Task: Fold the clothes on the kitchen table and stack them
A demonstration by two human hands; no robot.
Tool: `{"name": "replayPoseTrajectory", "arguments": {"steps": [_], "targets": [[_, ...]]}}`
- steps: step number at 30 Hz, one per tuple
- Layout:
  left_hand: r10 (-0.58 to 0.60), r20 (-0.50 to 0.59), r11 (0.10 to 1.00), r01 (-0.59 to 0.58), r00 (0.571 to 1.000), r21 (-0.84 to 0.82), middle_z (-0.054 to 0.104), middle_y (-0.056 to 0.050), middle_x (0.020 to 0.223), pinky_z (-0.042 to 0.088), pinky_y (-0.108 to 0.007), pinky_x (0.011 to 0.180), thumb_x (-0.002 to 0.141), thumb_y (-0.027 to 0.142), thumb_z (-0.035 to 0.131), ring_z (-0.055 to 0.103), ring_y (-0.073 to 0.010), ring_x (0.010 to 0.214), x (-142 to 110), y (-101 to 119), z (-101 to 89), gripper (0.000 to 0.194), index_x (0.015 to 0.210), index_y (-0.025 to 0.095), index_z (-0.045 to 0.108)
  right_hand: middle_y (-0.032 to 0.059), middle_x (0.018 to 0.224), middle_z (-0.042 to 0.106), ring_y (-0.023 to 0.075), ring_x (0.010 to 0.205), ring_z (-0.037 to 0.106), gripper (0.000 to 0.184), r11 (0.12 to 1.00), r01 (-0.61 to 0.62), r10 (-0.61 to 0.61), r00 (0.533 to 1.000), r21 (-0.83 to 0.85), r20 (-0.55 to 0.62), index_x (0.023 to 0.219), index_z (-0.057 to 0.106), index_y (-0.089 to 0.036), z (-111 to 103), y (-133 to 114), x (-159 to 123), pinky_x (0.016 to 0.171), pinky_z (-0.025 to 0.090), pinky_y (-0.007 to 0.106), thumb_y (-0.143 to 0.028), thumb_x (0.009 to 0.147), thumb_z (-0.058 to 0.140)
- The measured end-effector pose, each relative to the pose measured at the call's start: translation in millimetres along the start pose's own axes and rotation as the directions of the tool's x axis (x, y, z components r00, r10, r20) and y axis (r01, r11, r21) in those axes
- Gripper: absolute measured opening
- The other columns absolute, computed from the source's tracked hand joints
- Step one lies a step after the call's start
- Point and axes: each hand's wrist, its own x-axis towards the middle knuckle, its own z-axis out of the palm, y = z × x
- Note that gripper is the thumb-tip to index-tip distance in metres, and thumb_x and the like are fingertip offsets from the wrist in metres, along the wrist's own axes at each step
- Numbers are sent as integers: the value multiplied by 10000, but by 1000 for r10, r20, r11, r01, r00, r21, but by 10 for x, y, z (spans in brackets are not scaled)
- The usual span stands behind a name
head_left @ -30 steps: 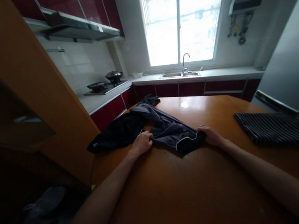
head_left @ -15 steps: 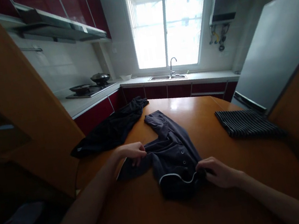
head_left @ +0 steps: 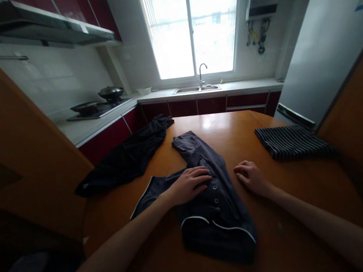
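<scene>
A dark grey-blue buttoned garment [head_left: 219,167] with white piping lies spread on the wooden table [head_left: 279,231]. Its piped, darker end faces me, one piped part reaches out to the left, and ring-like buttons run along its middle. My left hand [head_left: 191,184] rests flat on the cloth beside the buttons, fingers stretched out. Just right of the garment, apart from it, my right hand [head_left: 252,179] is at the tabletop with loosely bent fingers and thumb slightly apart, holding nothing.
A crumpled black garment [head_left: 126,156] lies along the table's left edge. On the right is a folded black-and-white striped cloth [head_left: 294,142]. Beyond the table are a counter with a sink [head_left: 188,90], a stove with pans [head_left: 111,93], and a fridge [head_left: 321,40] at right.
My right hand has let go of the garment's near right edge and moved away from me. My left hand has moved right, from the left part onto the middle. The near end lies flatter.
</scene>
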Motion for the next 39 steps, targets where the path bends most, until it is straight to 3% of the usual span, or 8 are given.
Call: {"name": "replayPoseTrajectory", "arguments": {"steps": [6, 11, 14, 18, 25, 29, 35, 39], "targets": [[-89, 47, 994, 86, 995, 65, 605, -56, 1392, 384, -419, 1151, 1017, 342, 542, 526, -242, 1335, -9, 13, 142, 388, 1401, 299, 579, 135, 1322, 621, 332, 1244, 505, 426, 980, 78, -59, 992, -184, 108, 1248, 687, -223, 253, -94, 438, 1028, 386, 517, -410, 865, 676], [-176, 14, 983, 175, 984, 51, 577, -78, 1415, 377, -444, 1171, 1012, 334, 538, 471, -270, 1395, -60, -175, 139, 370, 1371, 266, 601, 89, 1118, 718, 267, 1071, 611, 237, 969, 176, -209, 957, 172, 200, 983, 748, -211, 540, -307, 795, 975, 442, 425, -395, 862, 662], [-160, 22, 987, 161, 987, -20, 577, -91, 1407, 401, -398, 1161, 1005, 327, 544, 502, -260, 1364, -66, -252, 93, 364, 1351, 240, 616, 44, 897, 711, 209, 837, 629, 278, 853, 100, -253, 938, 512, 239, 922, 702, -184, 645, -425, 863, 780, 497, 338, -449, 856, 655], [-168, 36, 984, 170, 985, -55, 582, -90, 1400, 389, -395, 1171, 1007, 320, 536, 503, -257, 1362, -59, -273, 65, 372, 1361, 239, 613, -3, 725, 629, 160, 694, 555, 287, 786, 54, -219, 956, 616, 196, 769, 637, -187, 654, -486, 852, 664, 462, 288, -462, 799, 712], [-160, 36, 986, 162, 986, -40, 354, -81, 1624, 347, -421, 1203, 989, 307, 550, 441, -281, 1429, -53, -259, 68, 402, 1381, 234, 608, 33, 926, 708, 182, 783, 634, 351, 642, -98, -47, 985, 760, 167, 1022, 652, -217, 668, -503, 896, 701, 533, 303, -386, 728, 745], [-141, 36, 989, 143, 989, -31, 284, -74, 1656, 340, -418, 1206, 983, 299, 557, 419, -283, 1447, -52, -271, 62, 401, 1373, 226, 612, 43, 997, 713, 163, 746, 641, 529, 572, -158, -111, 958, 805, 266, 1154, 612, -211, 668, -562, 934, 697, 541, 293, -348, 677, 798], [-153, 46, 988, 153, 987, -10, 333, -90, 1634, 340, -422, 1206, 982, 319, 562, 430, -283, 1440, -58, -289, 69, 405, 1370, 214, 614, 19, 867, 717, 175, 772, 643, 365, 593, -140, -177, 938, 793, 298, 949, 652, -177, 705, -556, 965, 706, 522, 284, -399, 697, 795], [-157, 51, 987, 158, 986, -3, 347, -77, 1629, 335, -422, 1210, 988, 322, 551, 424, -277, 1444, -57, -278, 66, 408, 1382, 228, 605, 9, 747, 682, 180, 712, 606, 255, 705, -93, -97, 969, 703, 226, 808, 678, -165, 812, -474, 966, 652, 492, 291, -410, 751, 724]]}}
